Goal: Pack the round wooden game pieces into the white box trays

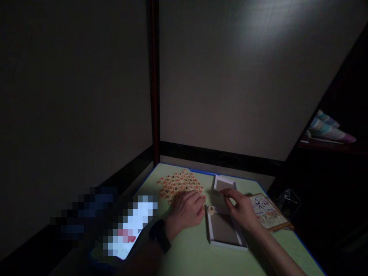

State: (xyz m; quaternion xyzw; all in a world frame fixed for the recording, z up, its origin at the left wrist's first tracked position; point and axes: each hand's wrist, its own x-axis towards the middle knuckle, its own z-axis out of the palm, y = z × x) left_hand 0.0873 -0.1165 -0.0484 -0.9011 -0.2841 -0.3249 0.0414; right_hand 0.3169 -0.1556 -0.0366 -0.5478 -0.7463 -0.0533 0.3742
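Note:
In the dim room my left hand (186,211) rests palm down on the green table (195,253), fingers curled over the near edge of a spread of small round tiles (179,184) with red and black marks. A dark watch sits on that wrist. My right hand (240,207) hovers over an open white box (225,226), fingers pinched together near its middle; what they hold is too small to make out. One loose round tile (211,209) lies between my hands at the box's left rim.
A box lid or booklet with a colourful picture (267,212) lies right of the box. A lit screen (129,230), blurred out, lies at the table's left edge. Walls close in behind; folded cloths (327,130) lie on a dark shelf at right.

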